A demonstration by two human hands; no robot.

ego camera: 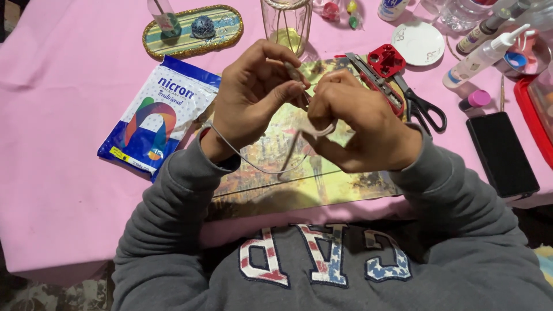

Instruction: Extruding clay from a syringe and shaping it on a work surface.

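A thin pale wire sits at the middle of the scene, pinched between both hands above a glossy picture board. From the fingertips it sags toward 7 o'clock in a long loop, passing the cuff of the grey sleeve before curving back up. The left hand is closed narrowly on it, thumb against forefinger, gripping what looks like a short stiffer end piece. The right hand, touching the left at 3 o'clock, is curled around a whitish bent section of the same wire; its fingertips are hidden, so exactly how it grips cannot be told.

Judging by the long free loop, the shaping seems to be at an early stage: only a short stretch near the fingers looks bent, and most of the wire hangs unworked.

At 9 o'clock from the hands lies a blue and white packet; at 11 o'clock, a glittery oval tray; at 12 o'clock, a glass jar. Toward 2 o'clock lie a red utility knife, scissors and a glue bottle. At 3 o'clock lies a black phone, all on the pink tablecloth.
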